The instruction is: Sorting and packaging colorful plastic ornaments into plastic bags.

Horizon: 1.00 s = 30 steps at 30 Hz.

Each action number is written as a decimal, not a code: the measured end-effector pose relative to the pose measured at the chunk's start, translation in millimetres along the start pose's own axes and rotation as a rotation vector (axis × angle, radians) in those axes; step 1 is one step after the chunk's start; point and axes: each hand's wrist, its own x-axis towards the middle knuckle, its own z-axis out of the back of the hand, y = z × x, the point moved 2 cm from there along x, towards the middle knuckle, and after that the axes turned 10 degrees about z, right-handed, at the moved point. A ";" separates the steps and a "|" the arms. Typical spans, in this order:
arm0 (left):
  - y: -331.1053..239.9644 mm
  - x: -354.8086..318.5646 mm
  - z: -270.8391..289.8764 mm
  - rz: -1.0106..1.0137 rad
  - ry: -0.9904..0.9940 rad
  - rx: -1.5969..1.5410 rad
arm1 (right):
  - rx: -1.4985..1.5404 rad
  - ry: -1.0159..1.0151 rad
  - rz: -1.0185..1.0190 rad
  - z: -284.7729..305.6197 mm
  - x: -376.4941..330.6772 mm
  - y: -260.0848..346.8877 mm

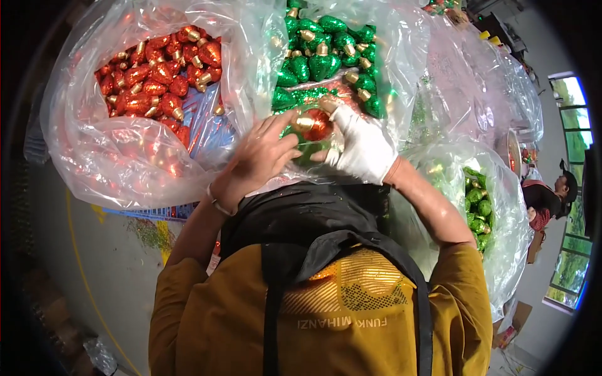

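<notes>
**Two hands closed on a red bulb ornament at frame centre**

Just above the centre of the frame, the left hand (260, 156), bare with a thin band at the wrist, and the right hand (362, 147), in a white glove, meet around a red glittered bulb-shaped ornament (316, 125). Both hands are curled shut on it, fingers pressing from either side. Its gold cap (304, 122) points toward the left of the frame, so its long axis lies roughly level, left to right. Something green and shiny shows just below it between the hands; what it is cannot be told.

In the upper left of the frame, a clear plastic bag (94, 156) holds a heap of red ornaments (160, 78) with gold caps. At upper centre, directly above the hands, a second bag holds green ornaments (323, 53) of the same shape. At right of centre, a third bag (508, 238) contains round green pieces (478, 207). At the far right edge, another person (552, 197) sits near a window. Below the hands, the wearer's yellow shirt (207, 313) and dark apron straps (273, 301) fill the lower frame.
</notes>
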 end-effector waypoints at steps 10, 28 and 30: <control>-9.6 -3.1 3.3 -0.063 0.002 0.095 | -0.536 0.280 -0.569 -15.1 21.0 -205.8; -6.0 -17.6 -2.1 -0.040 -0.068 0.223 | 0.272 0.668 -0.222 1.4 39.8 -60.2; -6.7 -19.2 -4.3 -0.051 -0.040 0.224 | 0.285 0.707 -0.234 2.2 46.1 -56.3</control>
